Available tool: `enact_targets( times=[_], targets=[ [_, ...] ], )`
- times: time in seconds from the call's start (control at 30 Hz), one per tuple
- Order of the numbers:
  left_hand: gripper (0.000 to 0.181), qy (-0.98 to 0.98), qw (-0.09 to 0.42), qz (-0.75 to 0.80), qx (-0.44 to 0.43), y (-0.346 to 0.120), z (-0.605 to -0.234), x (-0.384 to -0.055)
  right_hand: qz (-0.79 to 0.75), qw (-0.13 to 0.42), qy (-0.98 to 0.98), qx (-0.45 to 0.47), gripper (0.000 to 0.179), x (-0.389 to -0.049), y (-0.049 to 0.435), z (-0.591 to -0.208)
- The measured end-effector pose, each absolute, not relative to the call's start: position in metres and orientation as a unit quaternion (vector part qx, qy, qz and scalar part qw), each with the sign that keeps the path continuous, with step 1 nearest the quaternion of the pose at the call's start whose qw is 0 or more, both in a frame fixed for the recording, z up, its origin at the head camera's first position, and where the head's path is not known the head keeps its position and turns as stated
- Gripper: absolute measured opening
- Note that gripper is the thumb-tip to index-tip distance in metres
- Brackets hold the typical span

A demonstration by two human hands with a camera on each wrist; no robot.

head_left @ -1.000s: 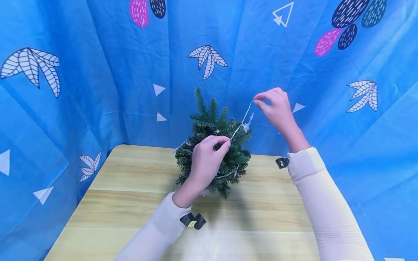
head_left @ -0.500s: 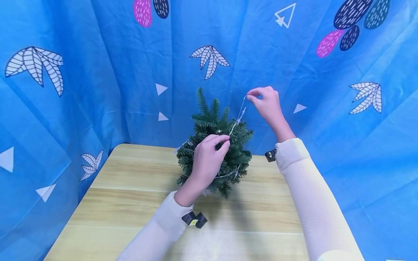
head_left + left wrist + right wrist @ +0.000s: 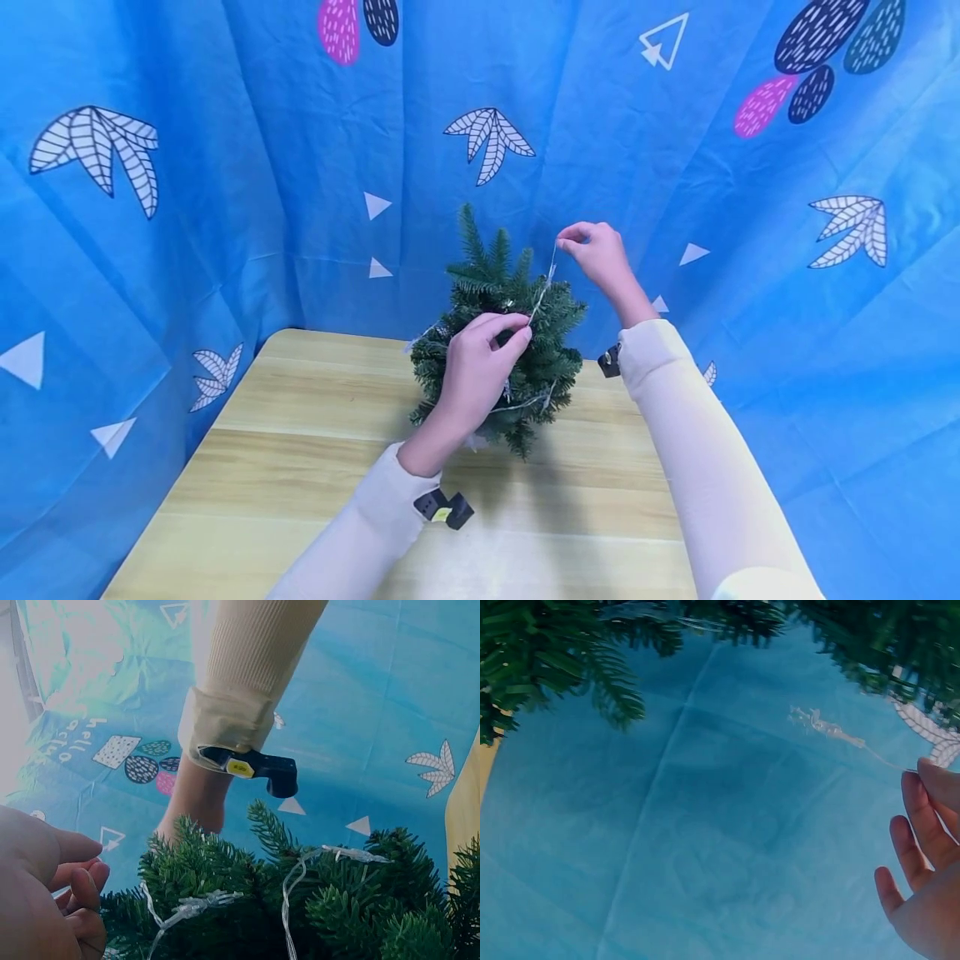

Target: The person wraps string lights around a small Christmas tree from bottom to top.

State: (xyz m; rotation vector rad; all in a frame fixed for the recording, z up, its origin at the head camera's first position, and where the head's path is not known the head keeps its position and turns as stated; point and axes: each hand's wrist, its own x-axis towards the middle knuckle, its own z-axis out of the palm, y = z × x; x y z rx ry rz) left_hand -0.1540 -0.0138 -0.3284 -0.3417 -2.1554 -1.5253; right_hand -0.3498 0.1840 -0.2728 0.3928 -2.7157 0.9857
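Observation:
A small green artificial Christmas tree [image 3: 558, 333] stands on the table, wound with a clear string of star lights [image 3: 517, 406]. My left hand [image 3: 480, 362] is in front of the tree and pinches the string between thumb and forefinger. Up at the tree's right, my right hand [image 3: 602, 257] pinches the thin end of the same string, which runs slanting between both hands. In the right wrist view, a clear light [image 3: 829, 729] hangs on the wire near the fingertips of the right hand [image 3: 930, 862]. The left wrist view shows more lights [image 3: 196, 904] among the branches.
A light wooden table [image 3: 300, 433] lies under the tree. Blue patterned cloth [image 3: 600, 150] hangs behind it and at both sides. Black camera mounts [image 3: 444, 507] sit on both white sleeves.
My right hand has moved left, nearer the tree, and lately a little down. The string between the hands now stands steeper and shorter. My left hand has stayed nearly in place.

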Motion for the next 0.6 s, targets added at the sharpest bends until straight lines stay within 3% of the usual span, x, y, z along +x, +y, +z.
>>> enact_targets(
  times=[0.23, 0.43, 0.6],
  targets=[
    [0.019, -0.812, 0.272, -0.501, -0.124, -0.022, -0.340, -0.151, 0.350, 0.078, -0.925, 0.127, 0.028, -0.355, 0.185, -0.288],
    [0.016, -0.808, 0.329, -0.474, -0.122, -0.031, -0.361, -0.138, 0.362, 0.069, -0.922, 0.123, 0.026, -0.358, 0.188, -0.296],
    [0.015, -0.807, 0.345, -0.465, -0.116, -0.033, -0.377, -0.135, 0.364, 0.066, -0.921, 0.122, 0.024, -0.357, 0.188, -0.301]
  ],
)
